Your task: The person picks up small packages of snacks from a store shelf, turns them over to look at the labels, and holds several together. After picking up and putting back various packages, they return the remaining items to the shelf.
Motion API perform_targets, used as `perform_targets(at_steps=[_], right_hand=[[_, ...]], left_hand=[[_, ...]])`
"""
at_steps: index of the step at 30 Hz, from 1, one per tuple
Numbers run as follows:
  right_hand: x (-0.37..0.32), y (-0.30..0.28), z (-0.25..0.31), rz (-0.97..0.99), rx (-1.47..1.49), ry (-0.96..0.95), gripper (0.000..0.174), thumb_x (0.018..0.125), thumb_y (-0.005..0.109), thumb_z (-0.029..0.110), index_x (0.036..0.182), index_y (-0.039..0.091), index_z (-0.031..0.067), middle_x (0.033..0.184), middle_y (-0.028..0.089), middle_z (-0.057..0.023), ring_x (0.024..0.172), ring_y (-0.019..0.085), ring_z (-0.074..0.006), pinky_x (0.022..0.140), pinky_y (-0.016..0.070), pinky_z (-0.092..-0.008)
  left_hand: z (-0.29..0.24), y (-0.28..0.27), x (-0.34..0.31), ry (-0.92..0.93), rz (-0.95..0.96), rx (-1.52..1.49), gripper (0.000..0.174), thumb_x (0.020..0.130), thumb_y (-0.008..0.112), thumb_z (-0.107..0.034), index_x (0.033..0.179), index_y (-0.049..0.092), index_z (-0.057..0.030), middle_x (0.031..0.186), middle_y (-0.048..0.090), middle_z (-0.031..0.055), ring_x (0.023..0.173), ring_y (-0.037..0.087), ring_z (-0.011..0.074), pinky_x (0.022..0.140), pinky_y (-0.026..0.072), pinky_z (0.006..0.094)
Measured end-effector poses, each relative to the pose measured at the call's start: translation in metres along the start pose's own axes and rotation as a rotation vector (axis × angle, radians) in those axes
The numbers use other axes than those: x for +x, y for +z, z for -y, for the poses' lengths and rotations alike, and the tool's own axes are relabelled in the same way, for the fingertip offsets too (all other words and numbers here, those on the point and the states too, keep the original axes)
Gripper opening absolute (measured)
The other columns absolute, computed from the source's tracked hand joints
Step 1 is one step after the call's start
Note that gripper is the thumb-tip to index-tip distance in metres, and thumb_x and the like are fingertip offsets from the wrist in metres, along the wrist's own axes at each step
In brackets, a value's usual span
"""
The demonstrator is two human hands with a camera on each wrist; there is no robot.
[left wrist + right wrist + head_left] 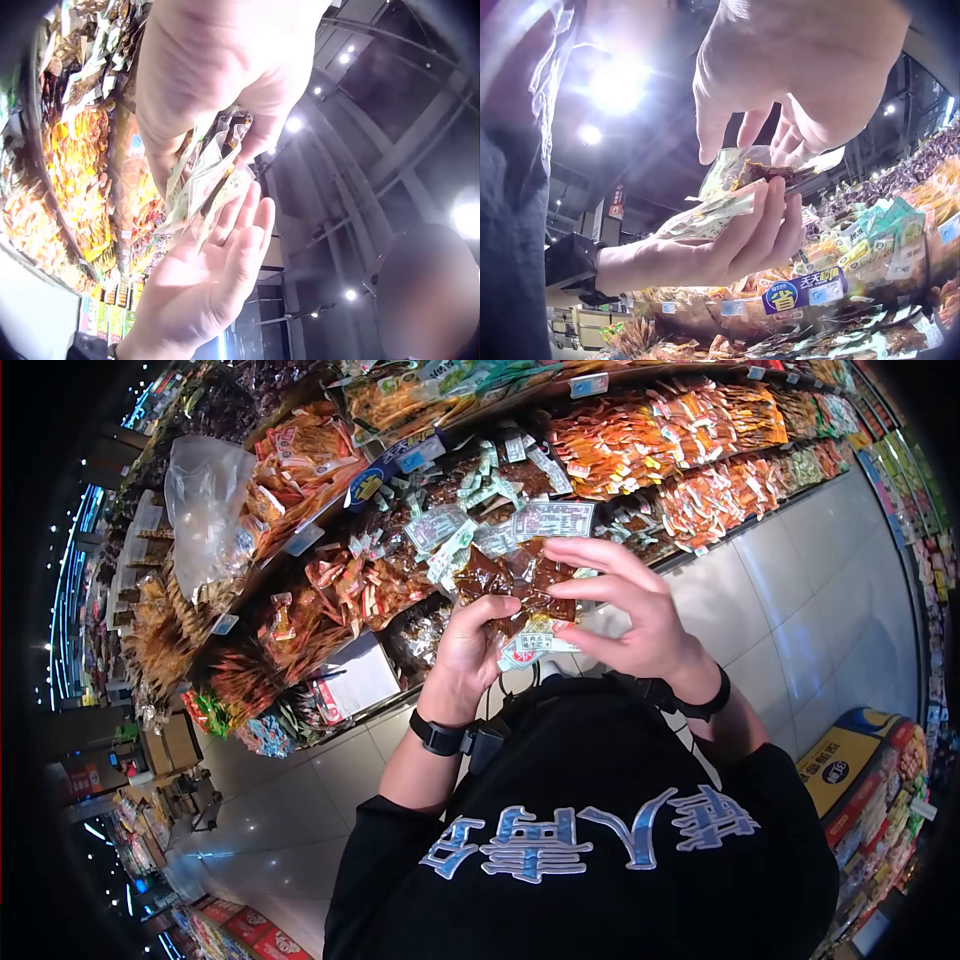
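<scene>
Several small clear packets of dark brown snack (515, 575) with pale printed labels lie together in my left hand (468, 650). The left thumb presses across their front, and in the right wrist view the left fingers support them from beneath. My right hand (640, 610) is at the packets' other side, its fingers spread and nearly straight, with fingertips right at the packets' edges. From the left wrist view, the packets (210, 180) show edge-on as a layered stack, with the right palm facing them. The right wrist view shows brown contents (754, 174) through the wrapping.
Sloped shelf bins of loose wrapped snacks (640, 450) run along the front, with price tags (588, 386) on their edges. A clear plastic bag (205, 500) hangs at left. Tiled floor (790, 580) lies to the right, with a yellow-sided display (845, 760) at lower right.
</scene>
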State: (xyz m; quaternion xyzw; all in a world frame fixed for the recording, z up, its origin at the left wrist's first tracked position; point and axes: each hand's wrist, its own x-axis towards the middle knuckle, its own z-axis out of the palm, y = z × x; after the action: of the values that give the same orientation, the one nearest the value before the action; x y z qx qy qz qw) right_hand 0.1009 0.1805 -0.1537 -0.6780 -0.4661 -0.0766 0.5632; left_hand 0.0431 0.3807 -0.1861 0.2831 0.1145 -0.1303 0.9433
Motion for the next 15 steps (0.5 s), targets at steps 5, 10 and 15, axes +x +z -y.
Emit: perform_targets(at_steps=[5, 10, 15], right_hand=[[-0.006, 0.0, -0.009, -0.54, -0.039, 0.253, 0.052, 0.074, 0.076, 0.001, 0.121, 0.055, -0.0031, 0.11, 0.059, -0.0114, 0.102, 0.059, -0.0191, 0.089, 0.0457, -0.0322], [-0.008, -0.002, -0.019, -0.205, 0.725, 0.665, 0.037, 0.088, 0.067, 0.004, 0.123, 0.056, -0.0022, 0.111, 0.066, -0.0067, 0.101, 0.061, -0.0128, 0.093, 0.0481, -0.03], [-0.011, -0.013, -0.012, -0.263, 0.678, 0.682, 0.033, 0.088, 0.064, 0.002, 0.121, 0.059, -0.0037, 0.11, 0.067, -0.0092, 0.101, 0.062, -0.0131, 0.093, 0.048, -0.0297]], left_hand=[[-0.005, 0.007, -0.001, 0.044, 0.022, 0.066, 0.056, 0.078, 0.05, 0.004, 0.134, 0.042, 0.0078, 0.127, 0.057, 0.0216, 0.116, 0.059, 0.0333, 0.102, 0.0483, 0.0463], [0.002, 0.006, 0.005, 0.011, 0.002, 0.108, 0.057, 0.074, 0.06, 0.01, 0.129, 0.049, 0.0002, 0.121, 0.06, 0.0139, 0.113, 0.06, 0.0278, 0.103, 0.0462, 0.0421], [0.001, 0.015, 0.005, 0.007, 0.072, 0.206, 0.051, 0.078, 0.062, 0.006, 0.127, 0.051, 0.0018, 0.117, 0.063, 0.0145, 0.108, 0.062, 0.0276, 0.097, 0.0499, 0.0411]])
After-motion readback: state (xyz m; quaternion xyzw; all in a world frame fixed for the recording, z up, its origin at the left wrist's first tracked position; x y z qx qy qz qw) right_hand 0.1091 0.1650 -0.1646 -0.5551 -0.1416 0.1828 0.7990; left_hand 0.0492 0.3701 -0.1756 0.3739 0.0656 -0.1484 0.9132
